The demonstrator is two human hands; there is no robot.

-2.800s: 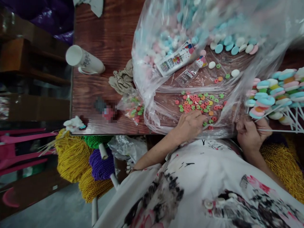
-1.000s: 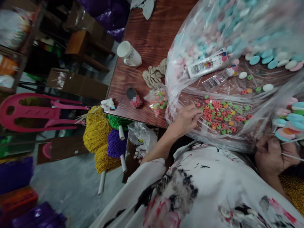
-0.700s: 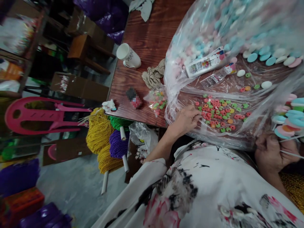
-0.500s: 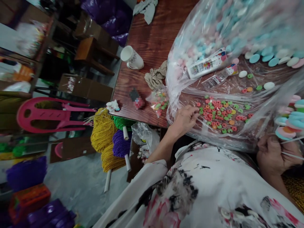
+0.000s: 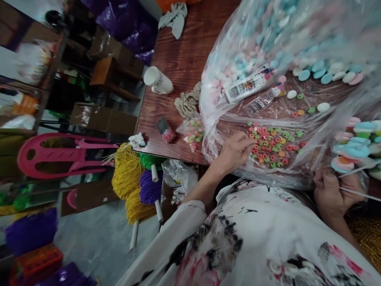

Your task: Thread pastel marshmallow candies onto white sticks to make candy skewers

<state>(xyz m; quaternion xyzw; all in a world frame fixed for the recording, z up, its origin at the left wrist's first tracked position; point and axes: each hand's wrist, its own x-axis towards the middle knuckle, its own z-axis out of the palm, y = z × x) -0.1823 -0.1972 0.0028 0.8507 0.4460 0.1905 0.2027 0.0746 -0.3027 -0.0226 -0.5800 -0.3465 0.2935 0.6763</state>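
My left hand (image 5: pixel 235 153) rests on the clear plastic at the left edge of a heap of small ring beads (image 5: pixel 269 145), red, green and orange. Its fingers are bent and drawn together at the tips; whether a bead is between them is too small to see. At the right, my right hand (image 5: pixel 335 192) is closed round thin white cord (image 5: pixel 354 193), whose strands stick out to the right. Just above that hand hangs a cluster of pink, blue and white discs (image 5: pixel 354 143) with an orange ring among them.
A big clear plastic bag (image 5: pixel 208 95) of pastel discs spreads over the wooden table (image 5: pixel 190 51). On it lie a white printed packet (image 5: pixel 247 84) and a clear wrapper (image 5: pixel 263 99). Left are a mug (image 5: pixel 159 81), crumpled cloth (image 5: pixel 187 101) and a small bag of rings (image 5: pixel 193 135). Bead-strand bundles (image 5: pixel 127 171) stand below.
The view has shifted a little, so the table things sit further left. My left hand has moved slightly nearer the ring beads; my right hand keeps its grip on the cord.
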